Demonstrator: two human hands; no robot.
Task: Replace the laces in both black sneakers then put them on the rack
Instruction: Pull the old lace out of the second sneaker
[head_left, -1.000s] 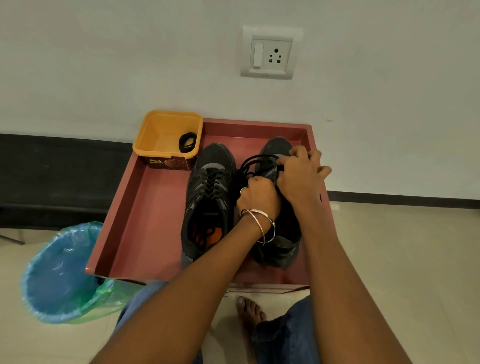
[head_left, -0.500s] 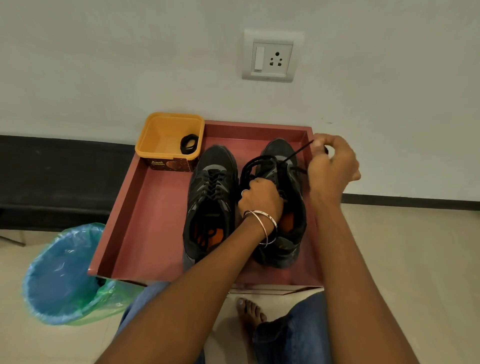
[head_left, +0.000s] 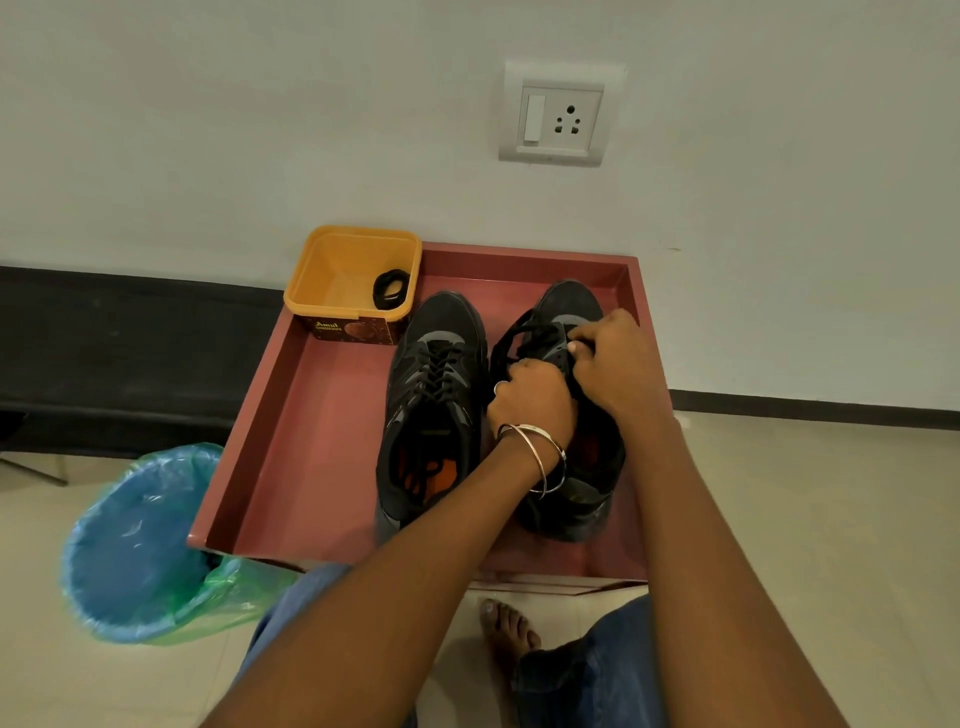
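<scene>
Back from the far right, the right hand (head_left: 610, 364) pinches the lace (head_left: 524, 332) over the right sneaker (head_left: 566, 306) – toe pointing far – while the left hand (head_left: 532, 397), just nearer, grips its tongue area.

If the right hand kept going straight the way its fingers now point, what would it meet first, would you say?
Probably the loose lace loops on the right sneaker, which the right hand already pinches; beyond them lies the left sneaker. Depth is unclear.

Both hands (head_left: 571, 379) work the right sneaker's (head_left: 566, 415) lace (head_left: 524, 332).
</scene>
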